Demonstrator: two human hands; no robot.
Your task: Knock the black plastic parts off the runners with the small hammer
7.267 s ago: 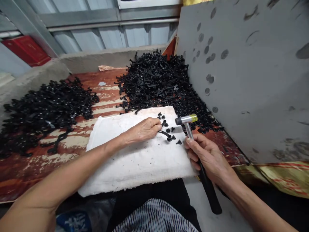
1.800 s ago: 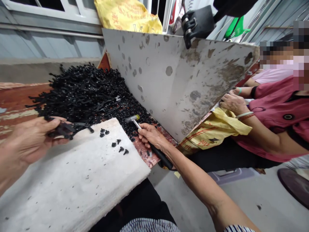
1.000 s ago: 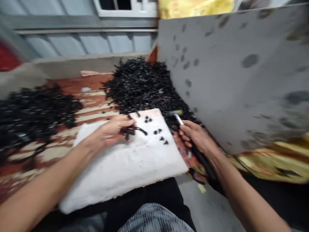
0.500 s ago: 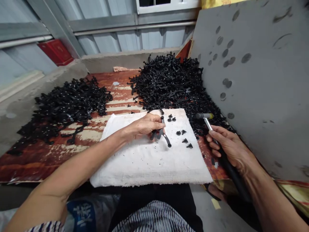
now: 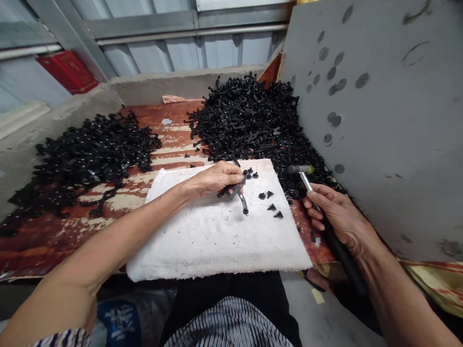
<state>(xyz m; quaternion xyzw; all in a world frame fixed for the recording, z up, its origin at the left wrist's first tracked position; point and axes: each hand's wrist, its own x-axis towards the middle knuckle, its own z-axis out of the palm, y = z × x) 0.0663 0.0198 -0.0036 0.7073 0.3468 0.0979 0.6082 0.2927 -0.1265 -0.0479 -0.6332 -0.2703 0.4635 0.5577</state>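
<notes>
My left hand is closed on a black jointed strap piece above a white cloth pad. One arm of the piece hangs toward me, with a round end; the fingers hide part of it. Off the pad's right side, my right hand wraps round the black handle of a small hammer. The hammer has a metal neck and a dark head with a yellowish end, held above the black parts. Several loose black plugs lie on the pad between the two hands.
A large heap of black parts rises behind the pad, and a smaller pile lies to the left. Both rest on a worn red-brown board. A grey panel stands upright at the right. Dark crumbs dot the cloth.
The whole view has shifted slightly. In my left hand the strap piece has turned; an end that stood up by my fingers now lies lower. The hammer stays held much as before.
</notes>
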